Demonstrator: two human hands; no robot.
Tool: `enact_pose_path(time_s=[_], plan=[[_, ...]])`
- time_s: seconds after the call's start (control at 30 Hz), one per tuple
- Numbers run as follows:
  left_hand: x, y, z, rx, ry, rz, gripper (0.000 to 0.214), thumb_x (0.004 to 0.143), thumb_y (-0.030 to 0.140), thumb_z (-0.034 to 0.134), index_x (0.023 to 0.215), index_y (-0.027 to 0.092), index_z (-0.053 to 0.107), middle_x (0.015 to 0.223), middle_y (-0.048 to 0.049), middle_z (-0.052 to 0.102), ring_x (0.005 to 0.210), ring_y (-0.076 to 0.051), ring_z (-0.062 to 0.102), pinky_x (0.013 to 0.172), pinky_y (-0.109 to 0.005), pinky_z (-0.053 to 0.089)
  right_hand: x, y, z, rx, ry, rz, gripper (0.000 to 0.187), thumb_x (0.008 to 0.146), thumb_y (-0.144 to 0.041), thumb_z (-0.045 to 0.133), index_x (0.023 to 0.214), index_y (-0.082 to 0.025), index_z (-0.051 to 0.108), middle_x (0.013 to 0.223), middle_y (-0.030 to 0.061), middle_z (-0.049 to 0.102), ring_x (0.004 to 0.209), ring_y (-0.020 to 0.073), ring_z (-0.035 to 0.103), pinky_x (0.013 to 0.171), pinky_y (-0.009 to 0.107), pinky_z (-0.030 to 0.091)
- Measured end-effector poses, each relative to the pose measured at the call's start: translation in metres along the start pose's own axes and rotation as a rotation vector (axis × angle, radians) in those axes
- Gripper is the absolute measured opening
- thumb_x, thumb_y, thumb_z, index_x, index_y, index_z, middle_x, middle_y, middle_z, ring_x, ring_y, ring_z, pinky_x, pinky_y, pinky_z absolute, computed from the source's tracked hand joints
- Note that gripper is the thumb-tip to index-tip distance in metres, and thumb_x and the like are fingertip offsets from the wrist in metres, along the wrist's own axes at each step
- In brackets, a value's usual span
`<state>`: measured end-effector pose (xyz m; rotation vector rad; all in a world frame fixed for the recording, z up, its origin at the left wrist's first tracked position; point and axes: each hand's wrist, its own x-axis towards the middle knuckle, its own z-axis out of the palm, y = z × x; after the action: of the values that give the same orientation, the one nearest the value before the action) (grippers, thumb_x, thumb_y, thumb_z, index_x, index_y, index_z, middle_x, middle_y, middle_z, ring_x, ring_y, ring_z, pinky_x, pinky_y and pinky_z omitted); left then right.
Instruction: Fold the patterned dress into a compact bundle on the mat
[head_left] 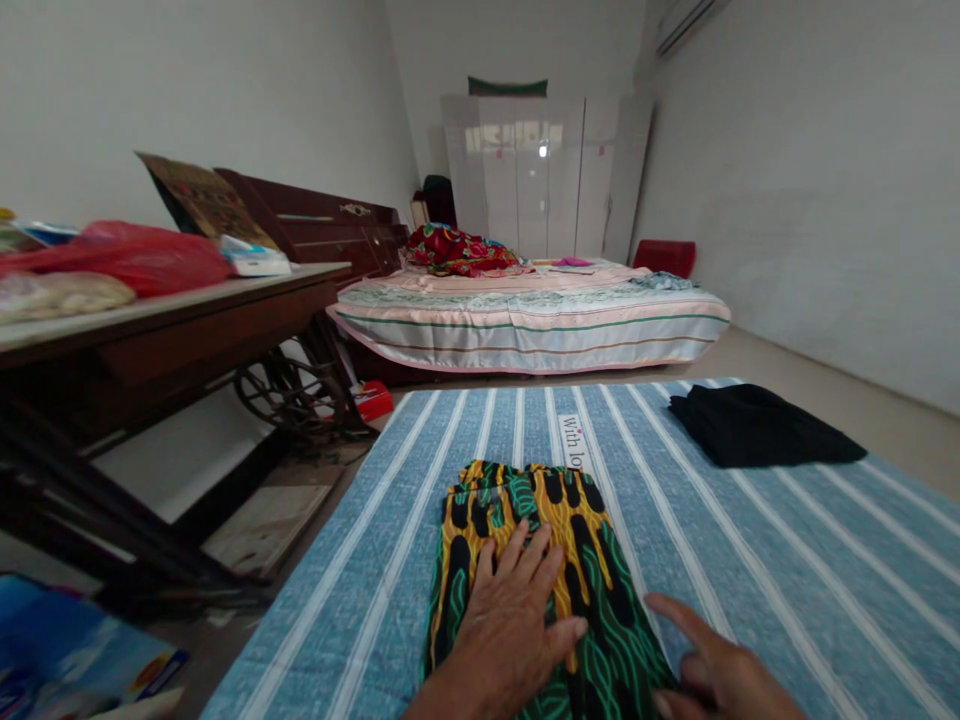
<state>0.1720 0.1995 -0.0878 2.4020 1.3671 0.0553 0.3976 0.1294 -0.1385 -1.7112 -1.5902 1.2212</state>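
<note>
Prob. smoothing wavy-print clothes [592, 575] w/ spread L hand [506, 625]; can't tell grip of R hand [724, 665]. Next: maybe straighten edge.

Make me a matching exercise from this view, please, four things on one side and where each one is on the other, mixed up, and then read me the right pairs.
Things:
1. Left hand
2. Black folded cloth
3. Red plastic bag
4. Red floral bedding

Places:
A. On the far bed, beneath no other cover
B. On the table along the left wall
C. Palm down on the patterned garment
D. On the blue striped bedspread, toward its right side

Right pairs: 1-C, 2-D, 3-B, 4-A
</note>
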Motion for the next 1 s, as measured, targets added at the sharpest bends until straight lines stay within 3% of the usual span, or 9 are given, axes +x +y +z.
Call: enact_pose_path(time_s=[0.13, 0.27, 0.33, 0.47, 0.63, 0.7, 0.77, 0.83, 1.0], plan=[[0.0, 0.003, -0.001, 0.04, -0.002, -0.016, 0.066, 0.081, 0.057, 0.044, 0.139, 0.028, 0.034, 0.151, -0.0016, 0.018, 0.139, -0.028, 0.005, 0.109, -0.059, 0.004, 0.019, -0.057, -0.01, -0.421, 0.246, -0.219, 0.04, 0.082, -0.031, 0.046, 0.119, -0.021, 0.054, 0.091, 0.0051, 0.068, 0.077, 0.0194, 0.064, 0.069, 0.03, 0.048], [0.0, 0.005, 0.0, 0.054, 0.042, -0.007, 0.069, 0.079, 0.053, 0.05, 0.14, 0.029, 0.029, 0.151, -0.0034, 0.016, 0.139, -0.028, 0.006, 0.109, -0.059, 0.006, 0.062, -0.086, 0.012, -0.58, 0.324, -0.517, 0.038, 0.087, -0.023, 0.038, 0.122, -0.016, 0.052, 0.126, 0.0107, 0.055, 0.117, 0.0205, 0.05, 0.098, 0.035, 0.037], [0.0, 0.003, 0.003, 0.051, 0.063, 0.007, 0.07, 0.079, 0.054, 0.05, 0.14, 0.027, 0.031, 0.151, -0.0047, 0.019, 0.139, -0.029, 0.008, 0.109, -0.059, 0.008, 0.083, -0.077, 0.023, -0.664, 0.335, -0.485, 0.044, 0.09, -0.029, 0.038, 0.13, -0.012, 0.046, 0.137, 0.0144, 0.044, 0.128, 0.0245, 0.037, 0.104, 0.041, 0.03], [0.0, -0.004, 0.011, -0.009, 0.151, 0.062, 0.067, 0.078, 0.053, 0.052, 0.137, 0.023, 0.037, 0.147, -0.0069, 0.03, 0.136, -0.029, 0.021, 0.108, -0.058, 0.017, 0.102, -0.052, 0.024, -0.743, 0.259, -0.358, 0.053, 0.092, -0.042, 0.034, 0.135, -0.012, 0.04, 0.143, 0.0135, 0.035, 0.133, 0.0256, 0.027, 0.107, 0.047, 0.023], [0.01, -0.035, -0.002, -0.028, 0.557, -0.001, 0.037, 0.087, 0.033, 0.044, 0.116, 0.014, 0.056, 0.127, -0.0116, 0.055, 0.12, -0.022, 0.047, 0.103, -0.04, 0.036, 0.095, -0.068, 0.015, -0.753, 0.269, -0.358, 0.053, 0.091, -0.039, 0.035, 0.137, -0.013, 0.037, 0.146, 0.0123, 0.031, 0.134, 0.0249, 0.025, 0.107, 0.046, 0.021], [0.018, -0.052, -0.018, 0.055, 0.607, -0.119, 0.028, 0.086, 0.025, 0.043, 0.104, 0.014, 0.061, 0.113, -0.0116, 0.062, 0.108, -0.023, 0.054, 0.095, -0.038, 0.042, 0.093, -0.08, 0.016, -0.74, 0.27, -0.406, 0.052, 0.091, -0.038, 0.035, 0.136, -0.013, 0.038, 0.145, 0.0129, 0.032, 0.134, 0.0249, 0.026, 0.107, 0.045, 0.022], [0.026, -0.066, -0.034, 0.17, 0.543, -0.202, 0.023, 0.083, 0.021, 0.045, 0.096, 0.014, 0.063, 0.101, -0.011, 0.065, 0.099, -0.025, 0.056, 0.09, -0.038, 0.043, 0.093, -0.087, 0.021, -0.721, 0.244, -0.455, 0.054, 0.091, -0.041, 0.035, 0.136, -0.012, 0.039, 0.144, 0.0137, 0.033, 0.133, 0.0255, 0.027, 0.107, 0.044, 0.022], [0.033, -0.075, -0.047, 0.259, 0.443, -0.187, 0.021, 0.081, 0.021, 0.047, 0.094, 0.016, 0.064, 0.097, -0.01, 0.065, 0.095, -0.025, 0.057, 0.088, -0.038, 0.042, 0.095, -0.088, 0.027, -0.702, 0.212, -0.47, 0.058, 0.09, -0.045, 0.035, 0.137, -0.011, 0.037, 0.145, 0.0143, 0.031, 0.134, 0.0266, 0.025, 0.108, 0.044, 0.022], [0.047, -0.082, -0.058, 0.34, 0.268, -0.155, 0.019, 0.081, 0.022, 0.049, 0.087, 0.018, 0.066, 0.089, -0.0086, 0.064, 0.09, -0.024, 0.056, 0.083, -0.035, 0.041, 0.1, -0.078, 0.037, -0.676, 0.158, -0.387, 0.066, 0.09, -0.052, 0.033, 0.139, -0.008, 0.033, 0.147, 0.0162, 0.027, 0.135, 0.0287, 0.021, 0.109, 0.045, 0.02]])
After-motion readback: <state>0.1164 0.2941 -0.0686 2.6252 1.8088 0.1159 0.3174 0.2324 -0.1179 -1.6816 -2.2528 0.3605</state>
